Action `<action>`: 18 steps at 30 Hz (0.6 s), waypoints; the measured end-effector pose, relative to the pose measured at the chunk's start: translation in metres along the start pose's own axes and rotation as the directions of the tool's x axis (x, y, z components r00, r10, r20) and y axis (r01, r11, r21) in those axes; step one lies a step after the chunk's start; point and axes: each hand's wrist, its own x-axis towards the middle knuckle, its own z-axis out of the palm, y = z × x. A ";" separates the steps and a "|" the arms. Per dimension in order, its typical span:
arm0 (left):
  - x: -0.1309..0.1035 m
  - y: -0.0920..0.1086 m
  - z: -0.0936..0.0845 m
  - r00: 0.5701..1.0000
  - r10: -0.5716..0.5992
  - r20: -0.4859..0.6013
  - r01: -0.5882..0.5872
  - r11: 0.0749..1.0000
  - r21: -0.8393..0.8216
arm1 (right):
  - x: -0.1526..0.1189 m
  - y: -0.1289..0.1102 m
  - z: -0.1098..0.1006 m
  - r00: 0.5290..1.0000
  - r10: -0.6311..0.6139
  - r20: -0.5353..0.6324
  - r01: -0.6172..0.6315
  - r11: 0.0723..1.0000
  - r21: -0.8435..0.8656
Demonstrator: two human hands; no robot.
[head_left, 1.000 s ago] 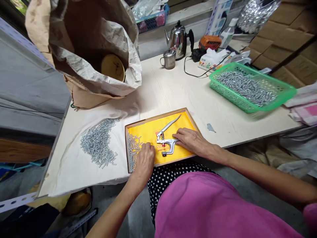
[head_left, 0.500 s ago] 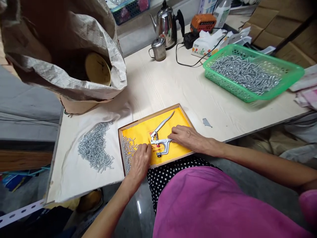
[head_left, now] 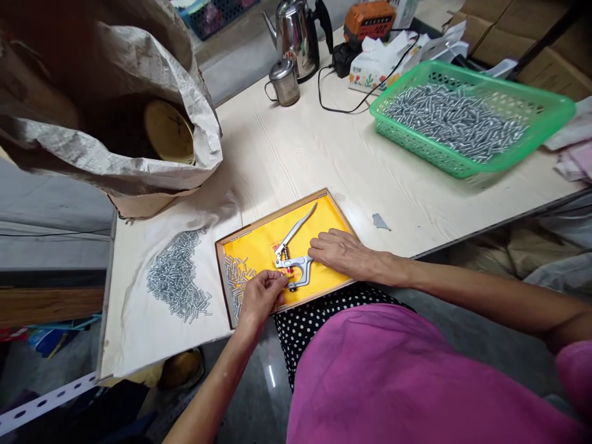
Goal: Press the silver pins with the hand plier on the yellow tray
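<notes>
Silver hand-press pliers, with a spring and a long raised lever, lie on the yellow floor of a shallow wooden-edged tray. My right hand is wrapped over the pliers' lower handle, which its fingers mostly hide. Beside the pliers' jaw, my left hand has thumb and fingertips pinched together; whatever is between them is too small to make out. Small metal pins are scattered in the tray's left end, just beyond my left hand.
More metal pins are heaped on a white cloth at left. Behind stands a large open sack. A green basket of metal pieces sits at right. A kettle, metal cup and black cable are at the back.
My left hand has turned and risen from the tray's near side toward the pliers' jaw, its fingertips now pinched. My right hand stays at the pliers. The view has shifted slightly.
</notes>
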 end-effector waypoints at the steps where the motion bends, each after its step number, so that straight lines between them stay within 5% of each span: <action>1: 0.000 0.000 0.001 1.000 -0.011 0.005 0.011 1.000 0.007 | 0.000 0.000 -0.001 1.000 0.001 0.005 -0.001 1.000 -0.002; 11: 0.010 0.017 0.000 0.992 -0.075 0.098 0.065 0.993 0.101 | -0.003 0.002 0.011 0.999 0.012 -0.041 -0.010 0.998 0.062; 18: 0.012 0.025 0.003 0.972 -0.147 0.183 0.111 0.974 0.197 | -0.001 0.000 0.001 1.000 0.019 -0.010 -0.019 0.999 0.039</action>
